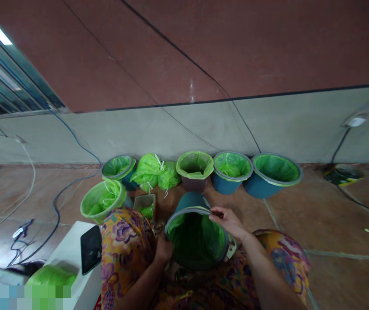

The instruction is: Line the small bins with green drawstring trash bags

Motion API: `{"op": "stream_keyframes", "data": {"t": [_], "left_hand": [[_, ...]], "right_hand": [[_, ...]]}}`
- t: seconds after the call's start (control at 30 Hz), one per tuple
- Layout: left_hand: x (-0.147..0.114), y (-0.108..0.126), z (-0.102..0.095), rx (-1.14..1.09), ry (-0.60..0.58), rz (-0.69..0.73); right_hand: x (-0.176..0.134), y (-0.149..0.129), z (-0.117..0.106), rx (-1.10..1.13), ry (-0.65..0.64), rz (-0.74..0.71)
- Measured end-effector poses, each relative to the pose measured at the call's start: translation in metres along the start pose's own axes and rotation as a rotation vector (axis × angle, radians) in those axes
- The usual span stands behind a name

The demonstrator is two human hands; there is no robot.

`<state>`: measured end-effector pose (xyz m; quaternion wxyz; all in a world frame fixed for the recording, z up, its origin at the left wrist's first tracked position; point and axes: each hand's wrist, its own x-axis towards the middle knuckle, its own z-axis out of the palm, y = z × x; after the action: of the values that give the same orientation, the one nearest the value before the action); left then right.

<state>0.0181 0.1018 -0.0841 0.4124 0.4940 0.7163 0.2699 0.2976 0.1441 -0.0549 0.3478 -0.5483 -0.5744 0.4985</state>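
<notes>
A blue waste bin (193,199) with a grey rim lies tilted between my knees, its mouth facing me. A green bin liner (215,239) covers its inside, which is dark toward the bottom. My left hand (164,249) grips the bin's left side near the rim, its fingertips partly hidden. At the upper right of the mouth, my right hand (227,220) is closed over the rim, thumb inside and fingers outside. A thin edge of liner shows along the rim by these fingers.
Along the wall stand a lined brown bin (194,185), lined blue bins (227,185) and tied green bags (147,170). A lined bin (102,202) and a small tub (144,201) sit left. A phone (90,249) lies on a white surface (71,245); cables (57,206) cross the floor.
</notes>
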Motion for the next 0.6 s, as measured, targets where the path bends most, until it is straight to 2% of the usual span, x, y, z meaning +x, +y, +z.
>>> {"op": "stream_keyframes", "data": {"t": [0.1,0.2,0.33,0.47,0.6], "left_hand": [[0.006,0.017,-0.006,0.235,0.043,0.070],[0.025,0.035,-0.013,0.321,0.030,0.148],[0.053,0.051,-0.022,0.108,-0.081,0.289],[0.062,0.058,-0.027,-0.107,-0.126,0.301],[0.056,0.068,-0.021,-0.081,-0.201,0.344]], "right_hand": [[0.004,0.008,0.004,-0.113,0.017,0.005],[0.010,0.016,0.009,-0.165,0.136,0.028],[0.017,0.021,0.012,-0.060,0.266,0.039],[0.018,0.019,0.008,0.042,0.228,0.057],[0.017,0.013,0.011,0.054,0.142,0.046]]}}
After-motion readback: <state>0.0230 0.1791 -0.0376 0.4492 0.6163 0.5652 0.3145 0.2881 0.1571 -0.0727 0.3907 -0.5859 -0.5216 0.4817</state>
